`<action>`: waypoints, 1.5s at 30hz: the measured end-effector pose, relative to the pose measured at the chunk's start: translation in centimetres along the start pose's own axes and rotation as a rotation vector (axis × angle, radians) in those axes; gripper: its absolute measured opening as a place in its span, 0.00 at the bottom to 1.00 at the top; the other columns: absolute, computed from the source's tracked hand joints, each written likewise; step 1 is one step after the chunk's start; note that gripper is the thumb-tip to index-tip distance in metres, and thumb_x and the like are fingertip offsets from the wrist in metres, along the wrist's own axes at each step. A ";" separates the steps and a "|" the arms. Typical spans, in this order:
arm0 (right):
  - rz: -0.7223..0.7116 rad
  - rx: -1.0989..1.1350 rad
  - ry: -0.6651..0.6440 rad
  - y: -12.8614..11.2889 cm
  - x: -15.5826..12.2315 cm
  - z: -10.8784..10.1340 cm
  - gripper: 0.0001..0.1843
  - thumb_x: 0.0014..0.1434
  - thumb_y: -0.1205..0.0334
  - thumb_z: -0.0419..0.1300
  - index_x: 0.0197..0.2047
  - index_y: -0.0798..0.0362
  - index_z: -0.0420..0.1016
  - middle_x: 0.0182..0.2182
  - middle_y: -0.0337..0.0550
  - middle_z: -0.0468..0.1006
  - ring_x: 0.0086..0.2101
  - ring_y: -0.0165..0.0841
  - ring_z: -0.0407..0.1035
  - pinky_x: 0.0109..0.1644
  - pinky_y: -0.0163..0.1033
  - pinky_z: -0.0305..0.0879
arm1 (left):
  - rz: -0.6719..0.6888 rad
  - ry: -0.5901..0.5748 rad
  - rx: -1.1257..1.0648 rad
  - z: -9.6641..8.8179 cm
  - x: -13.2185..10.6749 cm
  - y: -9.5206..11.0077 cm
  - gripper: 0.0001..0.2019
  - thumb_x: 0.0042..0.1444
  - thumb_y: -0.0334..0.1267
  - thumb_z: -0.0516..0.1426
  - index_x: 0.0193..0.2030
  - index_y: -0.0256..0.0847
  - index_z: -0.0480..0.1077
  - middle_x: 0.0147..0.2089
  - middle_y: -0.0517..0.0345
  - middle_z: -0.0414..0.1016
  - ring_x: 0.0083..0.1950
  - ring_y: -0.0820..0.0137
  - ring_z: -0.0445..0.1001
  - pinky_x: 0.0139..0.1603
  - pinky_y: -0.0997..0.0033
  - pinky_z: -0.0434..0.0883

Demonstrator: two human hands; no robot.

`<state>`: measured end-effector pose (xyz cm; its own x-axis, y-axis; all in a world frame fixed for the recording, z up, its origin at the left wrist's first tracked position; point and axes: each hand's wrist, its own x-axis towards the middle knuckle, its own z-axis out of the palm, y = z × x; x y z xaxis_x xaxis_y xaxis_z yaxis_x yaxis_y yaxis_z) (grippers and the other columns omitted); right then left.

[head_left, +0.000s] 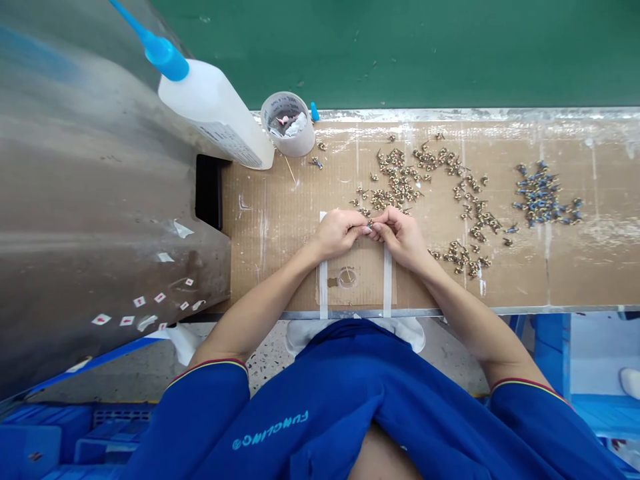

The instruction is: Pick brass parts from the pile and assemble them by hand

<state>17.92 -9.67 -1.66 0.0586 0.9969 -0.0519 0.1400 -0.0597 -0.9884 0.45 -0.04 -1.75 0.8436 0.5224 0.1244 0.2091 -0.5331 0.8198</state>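
My left hand [340, 233] and my right hand [400, 235] meet over the cardboard, fingertips pinched together around one small gold-and-dark figure-like piece [371, 225]. My fingers cover most of it, so its exact kind cannot be made out. Just beyond my hands lie many similar small pieces [397, 180], gold and dark with reddish spots. More of them curve away to the right [483, 217]. Farther right is a separate pile of blue-and-gold pieces [540, 193]. Below my hands, a small clear round dish [347, 278] with a thin stick in it rests on a taped cardboard patch [370, 293].
A white squeeze bottle [215, 107] with a blue nozzle leans at the back left, beside a tape-core cup [295, 143] holding scraps. A toothpick [291, 170] lies near it. A metal panel [125, 200] borders the left side. A green surface [400, 53] runs behind the cardboard.
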 end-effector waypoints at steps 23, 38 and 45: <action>-0.014 0.007 -0.026 -0.3 0.0 0.1 0.25 0.66 0.33 0.61 0.35 0.48 0.69 0.28 0.40 0.80 0.29 0.32 0.73 0.36 0.40 0.70 | 0.021 -0.026 0.025 -0.5 -0.3 0.3 0.16 0.67 0.38 0.52 0.29 0.39 0.71 0.28 0.56 0.73 0.32 0.69 0.71 0.38 0.71 0.66; 0.061 0.119 -0.006 -0.4 0.4 -0.1 0.28 0.60 0.30 0.65 0.38 0.49 0.70 0.29 0.38 0.77 0.29 0.30 0.71 0.34 0.38 0.71 | -0.033 -0.001 -0.009 -0.6 -0.1 0.7 0.15 0.69 0.41 0.52 0.30 0.38 0.69 0.29 0.56 0.73 0.33 0.70 0.71 0.39 0.72 0.66; 0.067 0.114 -0.023 -0.5 0.4 -0.2 0.29 0.59 0.29 0.65 0.38 0.49 0.70 0.29 0.39 0.77 0.29 0.30 0.71 0.33 0.38 0.70 | -0.031 -0.010 -0.011 -0.7 -0.1 0.7 0.15 0.69 0.40 0.53 0.30 0.38 0.69 0.29 0.56 0.72 0.33 0.70 0.70 0.40 0.72 0.67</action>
<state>18.11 -9.30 -1.14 0.0416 0.9918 -0.1207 0.0227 -0.1217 -0.9923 0.14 -0.03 -0.82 0.8416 0.5320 0.0937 0.2296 -0.5092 0.8294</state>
